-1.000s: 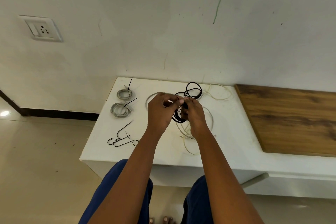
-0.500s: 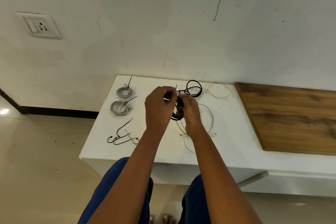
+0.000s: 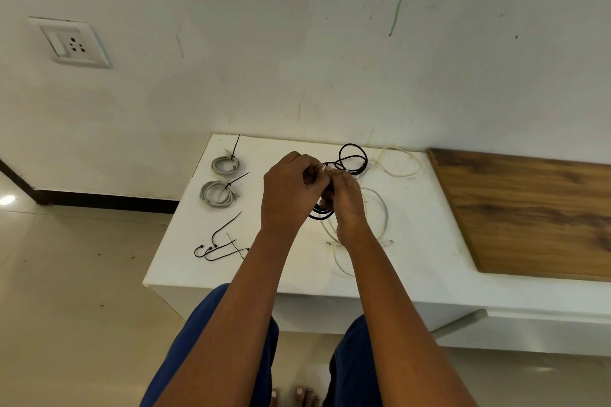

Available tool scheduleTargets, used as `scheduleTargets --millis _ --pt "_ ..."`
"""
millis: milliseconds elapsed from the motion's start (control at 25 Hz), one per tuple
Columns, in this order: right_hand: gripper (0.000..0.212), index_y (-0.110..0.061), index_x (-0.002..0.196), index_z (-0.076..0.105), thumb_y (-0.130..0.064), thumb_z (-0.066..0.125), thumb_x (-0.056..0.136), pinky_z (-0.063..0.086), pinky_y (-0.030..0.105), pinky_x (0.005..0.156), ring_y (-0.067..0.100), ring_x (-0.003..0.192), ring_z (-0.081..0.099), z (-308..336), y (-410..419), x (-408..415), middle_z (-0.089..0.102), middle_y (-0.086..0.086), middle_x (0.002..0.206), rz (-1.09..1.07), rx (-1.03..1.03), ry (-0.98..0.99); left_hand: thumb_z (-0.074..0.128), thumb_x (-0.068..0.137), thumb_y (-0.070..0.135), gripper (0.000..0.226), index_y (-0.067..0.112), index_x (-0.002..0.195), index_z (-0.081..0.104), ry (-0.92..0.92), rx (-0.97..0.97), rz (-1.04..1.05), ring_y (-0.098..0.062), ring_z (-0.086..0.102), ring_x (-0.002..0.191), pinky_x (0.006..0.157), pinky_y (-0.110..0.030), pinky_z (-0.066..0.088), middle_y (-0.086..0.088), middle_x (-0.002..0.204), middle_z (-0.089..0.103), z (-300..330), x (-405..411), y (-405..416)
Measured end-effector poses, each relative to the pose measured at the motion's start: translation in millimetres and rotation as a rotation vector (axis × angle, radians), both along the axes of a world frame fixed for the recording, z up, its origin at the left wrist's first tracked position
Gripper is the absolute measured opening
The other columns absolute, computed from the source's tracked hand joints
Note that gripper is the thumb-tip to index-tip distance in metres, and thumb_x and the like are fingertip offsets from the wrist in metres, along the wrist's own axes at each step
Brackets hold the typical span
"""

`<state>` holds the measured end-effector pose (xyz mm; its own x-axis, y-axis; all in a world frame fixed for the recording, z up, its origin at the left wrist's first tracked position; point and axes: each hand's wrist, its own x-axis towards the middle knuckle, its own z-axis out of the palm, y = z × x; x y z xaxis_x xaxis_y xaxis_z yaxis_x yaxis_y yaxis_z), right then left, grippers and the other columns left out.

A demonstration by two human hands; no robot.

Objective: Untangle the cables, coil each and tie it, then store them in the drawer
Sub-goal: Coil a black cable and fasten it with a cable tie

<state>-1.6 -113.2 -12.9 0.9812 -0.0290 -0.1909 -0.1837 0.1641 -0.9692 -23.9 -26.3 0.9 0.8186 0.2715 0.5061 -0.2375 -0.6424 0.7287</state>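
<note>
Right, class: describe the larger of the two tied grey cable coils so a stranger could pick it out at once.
Start at the white table against the wall and go to its left end. Two grey coils lie there; take the tied grey cable coil nearer the person, just above the loose black zip ties. It is wider than the smaller grey coil behind it.

Bare white surface [image 3: 426, 241] lies open at three o'clock of the hands [image 3: 317, 190], up to the wooden panel [image 3: 535, 215]. Two tied grey coils [image 3: 220, 182] and loose black zip ties [image 3: 220, 246] block nine o'clock; white cable [image 3: 380, 208] loops sprawl at four.
</note>
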Motion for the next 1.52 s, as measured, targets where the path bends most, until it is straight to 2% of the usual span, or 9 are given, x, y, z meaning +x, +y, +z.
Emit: scheduleTargets --millis 320,480,560,720,920,1040,1160,1280,1520 --pt "0.015 -0.007 0.089 0.052 -0.019 0.046 0.096 0.03 0.016 0.043 0.006 0.047 0.035 0 -1 -1 0.041 -0.001 0.057 0.007 -0.031 -0.019 0.069 0.076 0.005 0.004 0.006 0.078 0.072 -0.003 -0.001 0.0 -0.009 0.053 0.064 0.065 -0.015 0.041 -0.005 0.075 0.066 -2 3 1" --pt "0.013 -0.015 0.085 0.053 -0.019 0.047 0.096 0.03 0.016 0.045 0.004 0.046 0.036 0 0 -3 0.043 -0.002 0.058 0.014 -0.058 -0.042 0.069 0.078 0.006 0.005 0.006 0.082 0.073 -0.017 -0.019 0.007 -0.012 0.059 0.069 0.069 -0.017 0.043 -0.005 0.078 0.069 -4 4 2" --pt "0.01 -0.016 0.088 0.053 -0.019 0.047 0.096 0.029 0.017 0.046 0.003 0.045 0.035 1 0 -3 0.045 -0.002 0.061 0.022 -0.053 -0.058 0.068 0.08 0.007 0.006 0.008 0.083 0.073 0.01 -0.123 -0.007 -0.011 0.062 0.073 0.072 -0.017 0.047 -0.002 0.081 0.07 -4 5 2" --pt "0.009 -0.014 0.099 0.054 -0.016 0.046 0.096 0.03 0.012 0.043 0.001 0.04 0.035 3 -4 -4 0.046 -0.009 0.057 0.07 -0.034 -0.113 0.072 0.08 0.015 0.012 0.017 0.092 0.073 0.147 -0.389 -0.037 0.003 0.061 0.072 0.069 -0.002 0.042 0.007 0.077 0.068 -2 7 2" --pt "0.011 -0.012 0.102 0.056 -0.015 0.046 0.097 0.033 0.007 0.045 -0.001 0.041 0.042 3 -9 -4 0.048 -0.017 0.045 0.173 -0.077 -0.174 0.073 0.079 0.014 0.016 0.013 0.095 0.073 0.347 -0.794 -0.169 -0.019 0.068 0.09 0.087 -0.024 0.052 -0.007 0.09 0.073 0 7 13" --pt "0.011 -0.011 0.099 0.058 -0.012 0.048 0.096 0.035 0.005 0.046 -0.002 0.041 0.045 2 -12 -2 0.052 -0.015 0.045 0.233 -0.097 -0.193 0.072 0.078 0.008 0.009 0.01 0.087 0.074 0.427 -0.967 -0.22 -0.013 0.068 0.077 0.07 -0.015 0.053 -0.004 0.081 0.072 2 6 17" --pt "0.011 -0.016 0.091 0.057 -0.012 0.048 0.095 0.036 0.005 0.048 -0.003 0.043 0.049 -1 -12 -1 0.056 -0.015 0.05 0.277 -0.11 -0.197 0.072 0.079 0.011 0.005 0.016 0.079 0.072 0.486 -0.973 -0.17 -0.006 0.059 0.063 0.063 -0.013 0.047 0.007 0.068 0.067 4 6 20" --pt "0.014 -0.016 0.086 0.057 -0.013 0.046 0.094 0.037 0.006 0.048 -0.003 0.047 0.048 -1 -11 0 0.056 -0.011 0.061 0.257 -0.097 -0.185 0.071 0.081 0.016 0.006 0.021 0.079 0.07 0.502 -0.934 -0.18 -0.005 0.056 0.069 0.068 -0.018 0.043 0.012 0.067 0.065 3 6 21" --pt "0.012 -0.02 0.081 0.055 -0.013 0.049 0.09 0.037 0.01 0.051 -0.001 0.055 0.048 0 -11 2 0.056 -0.003 0.073 0.215 -0.142 -0.153 0.067 0.085 0.014 0.01 0.023 0.081 0.067 0.362 -0.84 -0.196 -0.005 0.059 0.074 0.072 -0.019 0.045 0.005 0.079 0.067 1 9 17"
